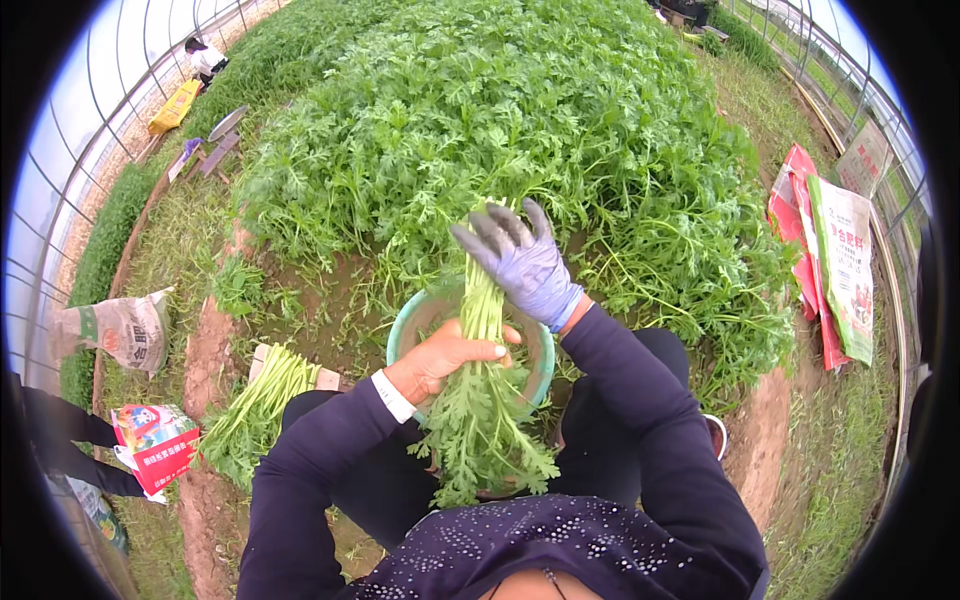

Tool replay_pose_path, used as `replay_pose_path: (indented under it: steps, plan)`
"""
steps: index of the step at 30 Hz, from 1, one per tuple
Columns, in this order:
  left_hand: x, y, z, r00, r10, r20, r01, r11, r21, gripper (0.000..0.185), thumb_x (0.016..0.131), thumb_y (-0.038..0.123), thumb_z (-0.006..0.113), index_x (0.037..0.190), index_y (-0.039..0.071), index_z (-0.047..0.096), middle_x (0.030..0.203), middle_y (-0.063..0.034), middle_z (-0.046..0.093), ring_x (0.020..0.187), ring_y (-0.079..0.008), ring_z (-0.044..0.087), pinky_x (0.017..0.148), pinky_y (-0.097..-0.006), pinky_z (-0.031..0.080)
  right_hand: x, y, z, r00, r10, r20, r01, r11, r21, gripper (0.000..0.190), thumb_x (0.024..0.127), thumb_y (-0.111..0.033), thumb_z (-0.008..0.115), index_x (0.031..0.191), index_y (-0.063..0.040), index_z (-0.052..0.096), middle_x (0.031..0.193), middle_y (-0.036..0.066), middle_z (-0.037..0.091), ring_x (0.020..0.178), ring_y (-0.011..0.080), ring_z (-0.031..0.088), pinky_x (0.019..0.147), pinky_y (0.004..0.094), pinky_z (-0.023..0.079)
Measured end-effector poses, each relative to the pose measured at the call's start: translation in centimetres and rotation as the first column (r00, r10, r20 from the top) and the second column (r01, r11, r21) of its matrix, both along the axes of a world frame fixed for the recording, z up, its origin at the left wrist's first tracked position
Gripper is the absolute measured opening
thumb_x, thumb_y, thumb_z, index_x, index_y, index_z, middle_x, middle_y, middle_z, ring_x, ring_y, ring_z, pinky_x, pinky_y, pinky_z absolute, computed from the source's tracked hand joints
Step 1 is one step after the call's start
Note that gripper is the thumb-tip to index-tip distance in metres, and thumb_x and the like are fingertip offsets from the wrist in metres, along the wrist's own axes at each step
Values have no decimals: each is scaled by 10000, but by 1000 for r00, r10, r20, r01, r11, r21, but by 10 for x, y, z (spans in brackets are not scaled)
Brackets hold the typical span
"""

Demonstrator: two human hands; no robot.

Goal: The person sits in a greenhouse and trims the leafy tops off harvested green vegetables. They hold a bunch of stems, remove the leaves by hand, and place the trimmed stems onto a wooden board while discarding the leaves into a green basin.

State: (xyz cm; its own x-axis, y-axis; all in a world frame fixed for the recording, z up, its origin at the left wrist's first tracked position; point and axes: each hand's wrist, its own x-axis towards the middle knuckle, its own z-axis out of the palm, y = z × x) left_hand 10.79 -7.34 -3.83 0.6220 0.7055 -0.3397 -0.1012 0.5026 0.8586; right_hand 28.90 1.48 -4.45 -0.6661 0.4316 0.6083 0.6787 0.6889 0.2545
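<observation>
My bare left hand (pixel 450 356) is closed around the middle of a bunch of leafy greens (pixel 484 304), over a round green-rimmed basin (pixel 549 367). The pale stem ends point away from me and the leaves hang toward my lap. My right hand (pixel 517 259), in a purple glove with dark, soiled fingers, lies at the upper stems with its fingers spread; how firmly it touches them is not clear. Another bunch of cut greens (pixel 259 405) lies on the left, its stems on a small board (pixel 328 379).
A dense bed of leafy greens (pixel 480 112) grows ahead. Printed sacks lie at the right (pixel 844 262) and left (pixel 131 330). At the far left a person's sleeved arms (pixel 82 427) hold a red printed bag (pixel 157 450). Another person (pixel 204 60) crouches at the upper left.
</observation>
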Motion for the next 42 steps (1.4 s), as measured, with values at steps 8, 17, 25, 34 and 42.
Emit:
replay_pose_path:
  steps: [8, 17, 25, 34, 42]
  plan:
    - [-24, 21, -18, 932, 360, -46, -349, 925, 152, 255, 909, 51, 628, 1151, -8, 576, 781, -67, 634, 663, -141, 595, 599, -289, 500, 15, 23, 14, 303, -348, -887, -755, 481, -446, 427, 891, -26, 657, 1302, -40, 542, 1001, 22, 626, 857, 70, 563, 785, 221, 492]
    - [-21, 39, -11, 950, 260, -175, -196, 928, 317, 328, 866, 143, 723, 1124, 9, 570, 809, -29, 614, 640, -99, 565, 579, -259, 473, 16, 32, 10, 207, -630, -749, -686, 452, -570, 170, 938, -98, 640, 1038, 40, 645, 694, 13, 613, 574, 57, 535, 534, 205, 447]
    - [-40, 47, -16, 908, 406, -99, -359, 879, 314, 339, 933, 81, 587, 1248, -31, 530, 897, -127, 649, 721, -172, 608, 609, -292, 507, 13, 12, 15, 175, -466, -867, -877, 328, -352, 352, 911, -119, 677, 1228, -6, 571, 809, 41, 642, 704, 101, 625, 609, 241, 519]
    - [-24, 36, -8, 938, 347, -15, -321, 884, 340, 344, 934, 64, 601, 1246, -7, 474, 1089, -108, 638, 894, -193, 679, 593, -276, 545, 16, 49, 35, -70, -545, -836, -576, 706, -412, 94, 983, -116, 575, 978, -28, 607, 715, -7, 594, 559, 60, 521, 500, 204, 449]
    - [-23, 43, -20, 929, 348, -128, -262, 859, 439, 418, 939, 86, 631, 1306, -7, 456, 1042, -106, 634, 859, -179, 651, 568, -277, 525, -11, 14, 3, 532, -476, -700, -689, 237, -685, 303, 939, -100, 604, 1219, 14, 587, 692, 14, 599, 567, 78, 568, 470, 232, 456]
